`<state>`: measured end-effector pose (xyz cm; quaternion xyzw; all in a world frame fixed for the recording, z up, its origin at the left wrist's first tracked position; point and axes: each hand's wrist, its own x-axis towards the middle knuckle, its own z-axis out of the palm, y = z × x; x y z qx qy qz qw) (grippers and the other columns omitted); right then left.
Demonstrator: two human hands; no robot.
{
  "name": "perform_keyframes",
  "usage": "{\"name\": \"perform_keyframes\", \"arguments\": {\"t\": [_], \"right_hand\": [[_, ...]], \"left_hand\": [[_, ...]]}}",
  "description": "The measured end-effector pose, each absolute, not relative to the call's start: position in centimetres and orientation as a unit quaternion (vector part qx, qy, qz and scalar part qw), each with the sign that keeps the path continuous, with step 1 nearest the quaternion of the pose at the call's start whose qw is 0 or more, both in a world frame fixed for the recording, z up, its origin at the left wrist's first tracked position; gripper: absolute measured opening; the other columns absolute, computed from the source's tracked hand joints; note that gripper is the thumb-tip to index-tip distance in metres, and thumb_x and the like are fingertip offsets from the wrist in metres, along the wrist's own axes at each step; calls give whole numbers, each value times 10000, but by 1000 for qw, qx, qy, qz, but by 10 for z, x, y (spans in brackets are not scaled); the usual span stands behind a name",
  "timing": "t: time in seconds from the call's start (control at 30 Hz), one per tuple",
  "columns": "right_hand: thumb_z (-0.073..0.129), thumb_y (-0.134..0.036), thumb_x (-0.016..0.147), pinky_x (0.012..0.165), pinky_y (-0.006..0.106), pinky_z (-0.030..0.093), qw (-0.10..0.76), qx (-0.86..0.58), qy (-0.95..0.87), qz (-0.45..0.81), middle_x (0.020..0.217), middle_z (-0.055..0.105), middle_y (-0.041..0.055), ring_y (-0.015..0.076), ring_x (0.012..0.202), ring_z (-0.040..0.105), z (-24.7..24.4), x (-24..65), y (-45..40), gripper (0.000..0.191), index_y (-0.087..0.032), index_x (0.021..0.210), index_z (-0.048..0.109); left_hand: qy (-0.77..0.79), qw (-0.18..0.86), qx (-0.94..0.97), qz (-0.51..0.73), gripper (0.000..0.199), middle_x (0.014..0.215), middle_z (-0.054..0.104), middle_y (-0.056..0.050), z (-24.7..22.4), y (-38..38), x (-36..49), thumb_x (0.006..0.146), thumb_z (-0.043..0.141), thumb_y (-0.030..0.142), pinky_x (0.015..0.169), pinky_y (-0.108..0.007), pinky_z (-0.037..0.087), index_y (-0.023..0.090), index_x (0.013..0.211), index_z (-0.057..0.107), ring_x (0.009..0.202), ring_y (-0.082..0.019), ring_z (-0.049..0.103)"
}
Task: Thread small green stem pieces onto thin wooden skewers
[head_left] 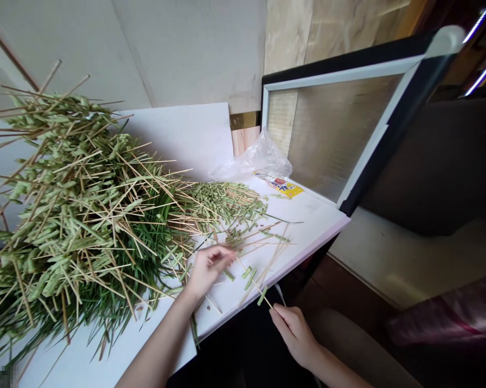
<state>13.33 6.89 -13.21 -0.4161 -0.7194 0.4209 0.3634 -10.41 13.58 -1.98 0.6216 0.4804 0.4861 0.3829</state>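
Note:
A thin wooden skewer (249, 277) with several short green bean pieces (262, 296) on it runs between my hands. My right hand (294, 331) grips its lower end beyond the table's front edge. At the other end, my left hand (213, 265) has thumb and fingers pinched together by the skewer's tip; the fingertips are partly hidden. Loose bare skewers (272, 261) lie on the white table beneath. Behind my left hand is a pile of cut green pieces (227, 200). To the left rises a large heap of filled skewers (77, 199) mixed with long green leaves (150, 226).
A crumpled clear plastic bag (263, 156) and a yellow packet (285, 187) lie at the back of the white table (311, 220). A framed glass panel (332, 129) stands behind the right side. Maroon fabric (449, 312) is at the lower right.

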Motion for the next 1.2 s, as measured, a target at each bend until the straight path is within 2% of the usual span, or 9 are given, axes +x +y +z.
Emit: {"name": "perform_keyframes", "arguments": {"t": [0.13,0.33,0.47,1.2], "right_hand": [[335,-418,1030,535,315,216,377,-423,-709,421,579,269,-81,117,521,290,-134,133,72,428,-263,641,248],[348,-406,1031,529,318,202,383,-418,-705,426,575,242,-84,116,516,268,-132,136,69,436,-264,638,223],[349,-399,1031,511,313,197,377,-412,-711,429,566,249,-84,112,499,264,-130,135,67,432,-266,642,218],[358,-378,1037,519,305,211,363,-417,-719,420,557,263,-80,104,494,298,-129,134,65,439,-250,635,236]], "left_hand": [[464,388,669,431,233,783,763,-69,-20,129,-90,845,762,396,578,-255,541,165,817,766,674,-175,684],[486,368,560,561,283,682,718,-27,-13,140,-107,792,813,427,584,-258,524,155,850,759,580,-140,629],[486,368,529,591,300,655,701,-8,-13,144,-113,802,804,447,603,-245,508,157,864,753,574,-125,616],[501,355,546,569,325,639,672,-1,-9,141,-108,822,776,472,605,-242,481,155,796,710,568,-120,583]]}}
